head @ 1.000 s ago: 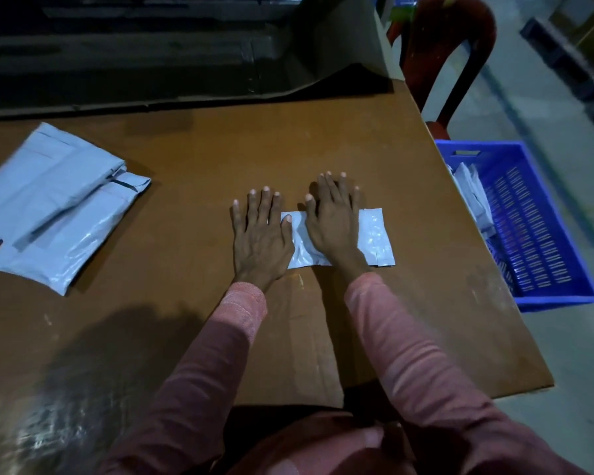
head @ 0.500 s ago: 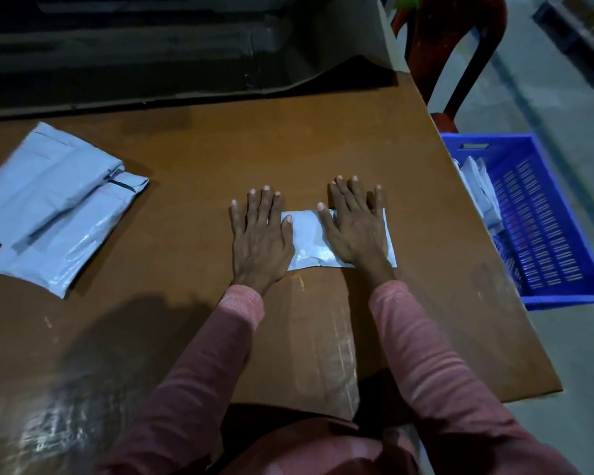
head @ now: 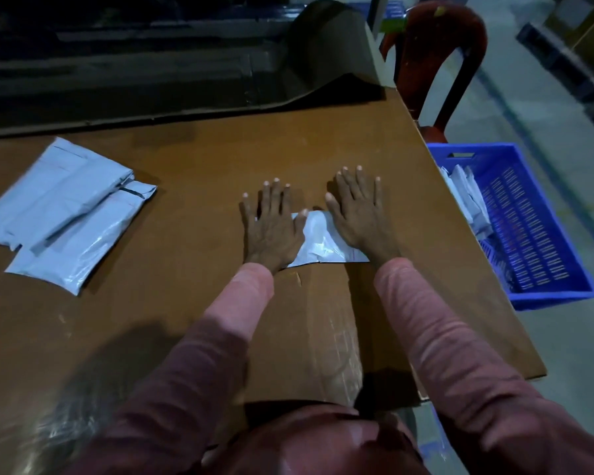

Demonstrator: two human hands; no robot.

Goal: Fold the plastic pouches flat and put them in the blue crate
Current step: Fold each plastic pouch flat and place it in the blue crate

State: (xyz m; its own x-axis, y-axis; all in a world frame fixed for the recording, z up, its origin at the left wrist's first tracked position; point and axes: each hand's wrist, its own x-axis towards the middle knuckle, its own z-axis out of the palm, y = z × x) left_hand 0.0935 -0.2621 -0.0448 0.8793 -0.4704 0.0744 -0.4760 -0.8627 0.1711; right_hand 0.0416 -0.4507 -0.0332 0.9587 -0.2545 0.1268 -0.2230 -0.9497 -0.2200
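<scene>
Pouches [head: 66,207] of pale grey plastic lie in a loose stack near the left edge of the desk [head: 192,156]. They overlap so that I cannot count them, and the leftmost runs out of the picture. Dim light makes the desk's far edge hard to read: a dark sheet [head: 186,97] curls up there, and what lies behind it cannot be made out.

Near the middle of the desk the left hand [head: 271,231] lies palm down, its grip wide, fingers straight and spread, holding nothing. Its palm and thumb cover the left end of a single pouch [head: 323,241]. That pouch lies flat on the desk, and mostly just the strip between the two hands shows. A crease crosses that strip, but I cannot tell how many folds there are.

The right hand [head: 360,217] presses flat on the pouch's right end, grip likewise wide, fingers straight. It hides most of that end, and only the near corner shows beside the wrist. Pink sleeves [head: 443,337] run from both wrists to the bottom of the picture.

Off the desk's right edge, lower down on the floor [head: 563,344], stands the blue crate [head: 559,298]; the desk cuts off its left wall. Folded pouches [head: 467,197] lean inside against that hidden side, only partly seen. By the far right corner stands a red chair [head: 436,56], with only its back and a bit of seat showing.
</scene>
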